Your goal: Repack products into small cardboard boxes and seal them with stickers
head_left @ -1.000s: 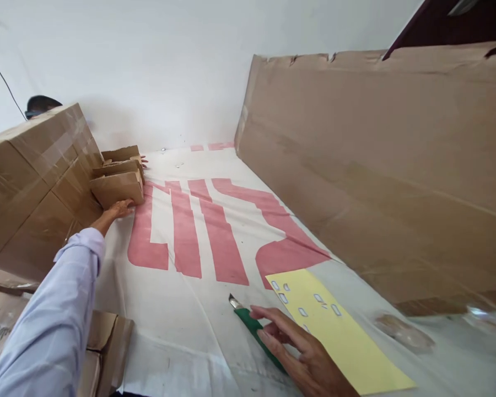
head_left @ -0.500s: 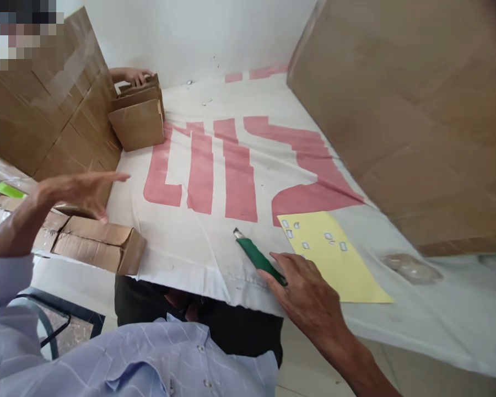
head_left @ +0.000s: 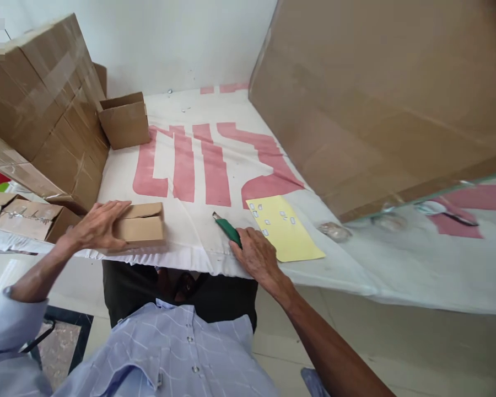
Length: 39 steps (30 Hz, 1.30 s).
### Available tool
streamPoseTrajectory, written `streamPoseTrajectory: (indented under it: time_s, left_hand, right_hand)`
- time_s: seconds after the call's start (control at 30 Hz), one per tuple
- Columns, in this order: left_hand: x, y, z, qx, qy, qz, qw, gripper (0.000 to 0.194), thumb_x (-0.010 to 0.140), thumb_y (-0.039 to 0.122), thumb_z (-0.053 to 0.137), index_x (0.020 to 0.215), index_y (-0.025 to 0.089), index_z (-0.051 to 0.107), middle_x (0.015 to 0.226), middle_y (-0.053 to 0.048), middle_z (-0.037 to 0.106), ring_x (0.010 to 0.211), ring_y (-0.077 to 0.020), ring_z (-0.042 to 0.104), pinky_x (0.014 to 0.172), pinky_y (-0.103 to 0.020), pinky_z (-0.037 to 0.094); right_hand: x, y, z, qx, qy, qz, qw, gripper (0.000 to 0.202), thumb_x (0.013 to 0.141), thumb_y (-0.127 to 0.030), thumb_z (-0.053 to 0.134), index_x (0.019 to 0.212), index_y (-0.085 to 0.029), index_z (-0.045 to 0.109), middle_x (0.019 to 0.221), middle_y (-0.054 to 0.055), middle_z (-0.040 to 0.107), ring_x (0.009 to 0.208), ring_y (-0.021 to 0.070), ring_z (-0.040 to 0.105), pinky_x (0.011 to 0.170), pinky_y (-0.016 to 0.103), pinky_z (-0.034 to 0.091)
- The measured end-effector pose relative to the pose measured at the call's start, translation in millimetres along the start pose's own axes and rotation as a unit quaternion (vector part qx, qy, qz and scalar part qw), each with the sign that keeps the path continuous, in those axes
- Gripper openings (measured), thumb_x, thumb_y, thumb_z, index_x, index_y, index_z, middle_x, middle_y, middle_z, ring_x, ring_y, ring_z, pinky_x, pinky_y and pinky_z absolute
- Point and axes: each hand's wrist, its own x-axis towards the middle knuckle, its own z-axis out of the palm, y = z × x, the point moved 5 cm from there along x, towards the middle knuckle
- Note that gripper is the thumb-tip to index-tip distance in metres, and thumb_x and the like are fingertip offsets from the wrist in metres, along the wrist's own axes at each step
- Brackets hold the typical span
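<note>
At the table's near edge on the left, my left hand [head_left: 101,226] grips the left end of a small closed cardboard box [head_left: 144,226]. Its fingers lie over the top and the thumb presses on the front side. My right hand [head_left: 258,253] is closed around the handle end of a green utility knife [head_left: 228,230], which lies low over the cloth. The knife's metal tip points away from me and to the left. Just beyond this hand is a yellow sheet [head_left: 300,240] with several small stickers on it.
Several more small boxes [head_left: 28,218] line the left edge. Taped cartons [head_left: 62,127] are stacked behind them, with an open-topped box [head_left: 124,124] alongside. A large carton [head_left: 376,99] fills the right, near a tape roll [head_left: 334,231] and scissors [head_left: 450,212]. White cloth [head_left: 186,226] covers the table.
My left hand came down from the air and took hold of a small box, now farther right. Another person's hand at the back left is gone, and fewer boxes stand there.
</note>
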Motion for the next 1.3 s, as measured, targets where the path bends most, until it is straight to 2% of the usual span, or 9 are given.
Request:
streamPoseTrajectory:
  time_s: [0.1,0.2,0.27,0.33,0.47,0.6,0.9,1.03,1.3]
  left_hand:
    - [29.3,47.4,17.0,-0.046,0.048,0.035,0.997,0.096,0.068,0.057,0.092,0.152,0.024,0.058,0.156,-0.018,0.064,0.144,-0.0475,0.058,0.127,-0.061,0.035]
    - [38.1,68.6,19.7,-0.101,0.075,0.070,0.990,0.093,0.072,0.064,0.092,0.149,0.025,0.059,0.155,-0.017,0.065,0.146,-0.0448,0.059,0.127,-0.058,0.036]
    - [28.1,58.3,13.3,-0.137,0.125,0.059,0.981,0.084,0.078,0.065,0.088,0.148,0.027,0.059,0.162,-0.015,0.061,0.151,-0.0431,0.056,0.129,-0.059,0.036]
    - [10.5,34.4,9.4,-0.181,0.182,0.014,0.966,0.073,0.083,0.062,0.084,0.143,0.027,0.061,0.163,-0.014,0.060,0.153,-0.0413,0.054,0.129,-0.060,0.038]
    - [-13.6,-1.5,30.8,-0.330,0.185,-0.052,0.924,0.058,0.081,0.061,0.082,0.124,0.026,0.065,0.161,-0.015,0.062,0.147,-0.0388,0.061,0.116,-0.056,0.054]
    - [-11.2,-2.9,57.2,-0.418,0.177,-0.061,0.889,0.051,0.075,0.055,0.087,0.109,0.026,0.061,0.166,-0.015,0.057,0.148,-0.0388,0.060,0.112,-0.055,0.056]
    - [-12.6,-4.7,80.0,-0.482,0.211,-0.079,0.847,0.056,0.074,0.060,0.089,0.101,0.025,0.054,0.168,-0.017,0.056,0.149,-0.0399,0.060,0.113,-0.057,0.055]
    - [-14.1,0.4,82.3,-0.484,0.229,-0.059,0.842,0.057,0.075,0.060,0.090,0.111,0.025,0.061,0.172,-0.017,0.051,0.155,-0.0420,0.053,0.115,-0.059,0.054]
    - [-6.1,2.7,84.8,-0.502,0.222,-0.038,0.835,0.051,0.074,0.055,0.091,0.104,0.024,0.064,0.168,-0.015,0.053,0.152,-0.0413,0.055,0.114,-0.058,0.053]
  right_hand:
    - [3.8,-5.5,-8.6,0.017,-0.003,0.019,1.000,0.027,0.104,-0.026,0.052,0.121,-0.015,0.070,0.108,0.017,0.072,0.094,0.0297,0.068,0.079,0.037,0.050]
    - [6.8,-1.1,-29.5,0.090,0.042,0.049,0.994,0.035,0.104,-0.030,0.046,0.123,-0.015,0.071,0.111,0.017,0.073,0.090,0.0286,0.069,0.075,0.037,0.051]
    - [7.6,5.7,-52.0,0.173,0.102,0.054,0.978,0.036,0.102,-0.034,0.046,0.118,-0.017,0.072,0.108,0.015,0.074,0.095,0.0298,0.070,0.081,0.039,0.054]
    - [8.2,11.2,-75.4,0.259,0.134,0.055,0.955,0.035,0.100,-0.039,0.048,0.114,-0.019,0.073,0.101,0.011,0.075,0.094,0.0289,0.070,0.084,0.040,0.056]
    - [15.3,-2.8,-113.2,0.364,0.087,0.040,0.926,0.035,0.099,-0.047,0.056,0.111,-0.021,0.076,0.084,0.003,0.072,0.077,0.0233,0.065,0.074,0.035,0.055]
    - [30.9,-45.4,-138.3,0.385,0.040,-0.040,0.921,0.036,0.098,-0.053,0.061,0.106,-0.022,0.079,0.090,0.005,0.076,0.083,0.0239,0.067,0.077,0.034,0.055]
    - [72.3,-109.8,-151.1,0.373,-0.049,-0.158,0.913,0.034,0.100,-0.049,0.063,0.102,-0.020,0.081,0.088,0.005,0.075,0.078,0.0198,0.064,0.075,0.032,0.053]
    - [82.7,-121.4,-152.5,0.352,-0.074,-0.172,0.917,0.035,0.100,-0.047,0.062,0.103,-0.019,0.082,0.092,0.006,0.077,0.082,0.0203,0.066,0.077,0.031,0.052]
    - [94.1,-132.8,-159.3,0.324,-0.087,-0.202,0.920,0.031,0.100,-0.043,0.061,0.102,-0.019,0.081,0.091,0.006,0.078,0.082,0.0210,0.067,0.074,0.031,0.050]
